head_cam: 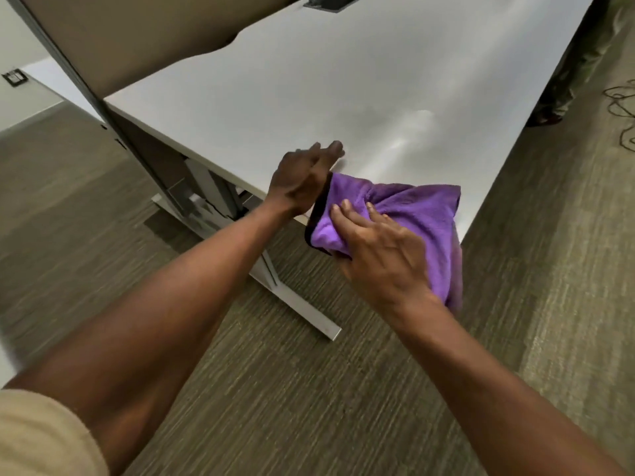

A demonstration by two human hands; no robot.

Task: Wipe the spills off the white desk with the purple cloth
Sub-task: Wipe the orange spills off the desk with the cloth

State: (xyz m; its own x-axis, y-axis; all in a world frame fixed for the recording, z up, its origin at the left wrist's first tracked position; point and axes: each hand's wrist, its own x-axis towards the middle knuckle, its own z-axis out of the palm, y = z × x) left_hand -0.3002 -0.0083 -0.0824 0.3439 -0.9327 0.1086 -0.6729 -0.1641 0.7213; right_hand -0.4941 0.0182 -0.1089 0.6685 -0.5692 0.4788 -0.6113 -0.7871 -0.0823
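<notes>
— Purple terry, with a dark hem: that is the cloth, bunched at the near corner of the white counter. Where does it sit exactly?

— Partly on the counter top, partly over the near edge; its right side hangs down past the corner toward the carpet.

— And the hands in the head view?

— The right hand lies on top of the cloth. Its fingers are slightly spread over the fabric, while the thumb side tucks under the dark-hemmed fold, so it pinches the cloth there. The left hand stands on edge just beside the cloth's left hem, fingers straight and pressed together, tips blurred, palm turned to the cloth. Whether it touches the hem I cannot tell.

— Any spill visible?

— Faint pale streaks and a sheen lie on the counter beyond the cloth; whether that is liquid or glare is unclear.

— What else?

— A tan partition panel stands along the counter's left side, the metal leg foot shows below, loose cables lie on the floor at far right, and a beige sleeve fills the lower left.
</notes>
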